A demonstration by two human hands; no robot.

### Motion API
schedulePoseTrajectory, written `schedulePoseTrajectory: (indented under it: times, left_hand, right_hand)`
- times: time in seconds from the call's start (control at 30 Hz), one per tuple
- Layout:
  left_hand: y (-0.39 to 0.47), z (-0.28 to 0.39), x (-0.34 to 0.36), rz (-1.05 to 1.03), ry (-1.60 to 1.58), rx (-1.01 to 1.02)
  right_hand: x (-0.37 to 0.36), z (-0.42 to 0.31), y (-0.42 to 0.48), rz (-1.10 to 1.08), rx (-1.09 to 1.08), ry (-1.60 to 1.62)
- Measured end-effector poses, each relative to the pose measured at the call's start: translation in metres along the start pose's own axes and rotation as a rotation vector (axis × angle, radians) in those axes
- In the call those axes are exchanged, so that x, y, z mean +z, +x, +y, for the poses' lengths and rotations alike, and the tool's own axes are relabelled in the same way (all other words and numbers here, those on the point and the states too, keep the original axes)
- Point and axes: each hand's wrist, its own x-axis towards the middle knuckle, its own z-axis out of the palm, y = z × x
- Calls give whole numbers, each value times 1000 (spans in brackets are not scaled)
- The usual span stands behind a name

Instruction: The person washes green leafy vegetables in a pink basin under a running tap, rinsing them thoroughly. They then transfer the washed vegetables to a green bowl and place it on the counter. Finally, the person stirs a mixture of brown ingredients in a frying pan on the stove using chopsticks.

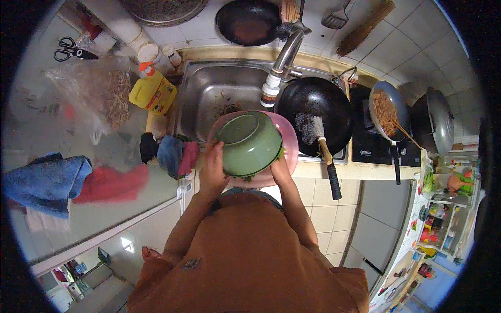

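A green bowl (249,146) is tipped over, base facing up, above a pink plastic basin (290,135) at the front edge of the sink. My left hand (213,167) holds the bowl's left side, fingers along its wall. On the right, my right hand (278,169) grips the rim, its fingers mostly hidden beneath. Bits of leafy greens (282,152) show under the bowl's edge; what else lies below it is hidden.
Behind is a steel sink (203,84) with food scraps and a faucet (287,54). A black wok (315,98) with a brush (320,131) sits at right, near a frying pan (385,111) of food. Left are a yellow jug (153,93) and cloths (171,154).
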Motion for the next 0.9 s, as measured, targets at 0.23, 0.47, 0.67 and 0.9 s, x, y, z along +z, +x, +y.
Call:
schedulePoseTrajectory:
  times: [0.23,0.47,0.67,0.9]
  left_hand:
    - [17,-20,18,52,76,194]
    - [29,-32,-10,540,-309,2]
    - [18,-52,-10,535,-777,-206]
    - [-28,-62,20,187,-640,-239]
  right_hand:
    - [-31,7,8,54,-165,-274]
    - [-30,-25,-24,182,-200,-405]
    - [-22,-64,-45,184,-516,-870]
    - [-27,-57,-45,-109,-453,-1160]
